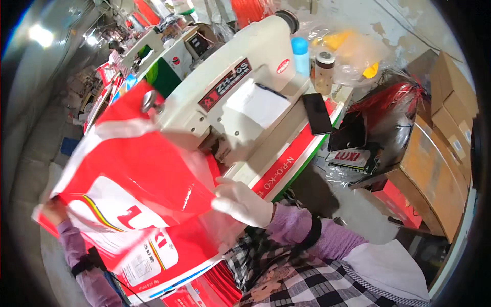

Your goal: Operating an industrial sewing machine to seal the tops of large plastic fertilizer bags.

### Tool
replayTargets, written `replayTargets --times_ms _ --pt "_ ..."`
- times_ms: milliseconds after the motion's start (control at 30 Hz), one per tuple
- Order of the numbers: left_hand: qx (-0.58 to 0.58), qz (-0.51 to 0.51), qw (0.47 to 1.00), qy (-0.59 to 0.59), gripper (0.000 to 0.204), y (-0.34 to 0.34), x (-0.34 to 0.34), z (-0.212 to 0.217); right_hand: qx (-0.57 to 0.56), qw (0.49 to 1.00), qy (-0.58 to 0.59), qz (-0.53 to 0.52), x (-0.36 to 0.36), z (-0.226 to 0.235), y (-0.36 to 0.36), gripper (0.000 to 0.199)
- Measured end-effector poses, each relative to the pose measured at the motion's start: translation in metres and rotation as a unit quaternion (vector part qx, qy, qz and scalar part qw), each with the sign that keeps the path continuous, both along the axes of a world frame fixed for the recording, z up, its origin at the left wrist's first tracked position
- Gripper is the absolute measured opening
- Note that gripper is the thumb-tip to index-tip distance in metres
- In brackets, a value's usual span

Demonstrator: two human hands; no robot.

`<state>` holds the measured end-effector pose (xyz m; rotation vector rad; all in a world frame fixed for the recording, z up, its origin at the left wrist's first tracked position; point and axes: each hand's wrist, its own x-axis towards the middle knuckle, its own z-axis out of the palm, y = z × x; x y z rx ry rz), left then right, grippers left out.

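A large red and white printed plastic sack [138, 179] is stretched in front of me, partly smeared by motion. At its far left edge my left hand [52, 211] is closed on the sack; the fingertips are partly hidden. My right hand [243, 203], in a white glove, lies against the sack's right side with its fingers stretched out and parted. Just beyond stands a big cream industrial sewing machine [184, 89], whose lower working part is partly covered by the sack. Below, more red and white sacks [204, 286] lie stacked near my lap.
On the machine's table sit a black phone [317, 113], a white paper pad [258, 105] with a pen, a blue bottle [300, 57] and a clear jar [324, 72]. Cardboard boxes [434, 174] and a plastic-wrapped bundle [353, 158] stand at right. More machines recede at far left.
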<state>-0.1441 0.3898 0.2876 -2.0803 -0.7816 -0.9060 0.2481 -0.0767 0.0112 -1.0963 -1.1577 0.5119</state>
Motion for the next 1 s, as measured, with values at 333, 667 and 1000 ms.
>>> replayTargets --times_ms 333,667,1000 --pt "-0.319 -0.123 0.940 0.011 0.053 -0.309 0.045 -0.086 -0.077 0.984 -0.130 0.093 -0.086 -0.070 -0.047 0.032" --pt "-0.468 -0.328 0.820 -0.005 0.046 -0.329 0.275 -0.321 -0.136 0.971 -0.192 0.043 -0.072 -0.093 -0.066 0.041" --pt "-0.514 -0.262 0.815 -0.056 0.040 -0.246 0.287 -0.418 -0.172 0.971 -0.153 0.062 -0.052 -0.046 -0.072 0.037"
